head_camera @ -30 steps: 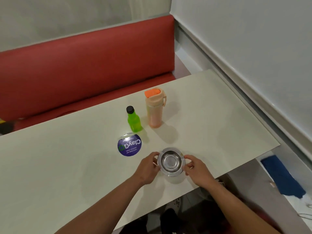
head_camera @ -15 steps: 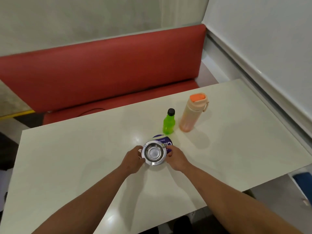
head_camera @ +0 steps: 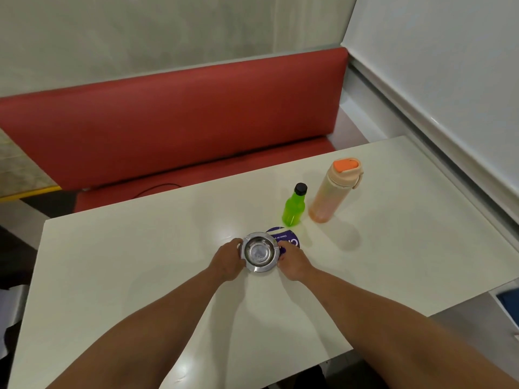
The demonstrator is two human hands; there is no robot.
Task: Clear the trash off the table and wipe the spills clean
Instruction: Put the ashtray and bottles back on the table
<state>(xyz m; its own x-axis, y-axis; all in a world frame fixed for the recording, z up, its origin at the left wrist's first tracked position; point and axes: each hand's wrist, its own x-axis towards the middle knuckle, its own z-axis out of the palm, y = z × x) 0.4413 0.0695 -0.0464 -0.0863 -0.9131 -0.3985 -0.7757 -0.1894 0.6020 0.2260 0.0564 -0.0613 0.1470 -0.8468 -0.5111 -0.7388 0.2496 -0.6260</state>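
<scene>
**Steel bowl held between both hands on the white table**

Steel bowl, small, round and shiny, sits near the middle of the white table, closer to the person's edge than to the far one. Its inside shows only reflections and a faint smudge at the bottom; whether that is residue cannot be told. The left hand grips the bowl's left rim with curled fingers, and the right hand grips the right rim the same way, thumb and fingers pinching the edge. Both bare forearms reach in from the bottom of the view.

Just behind and to the right of the bowl lies a round purple disc with white lettering, partly covered by the bowl and the right hand's fingertips. Beyond the disc stands a green bottle with a black cap, upright. Just beside it on the right stands a taller peach-coloured flask with an orange lid. A red padded bench runs along the far side of the table, against a pale wall.
</scene>
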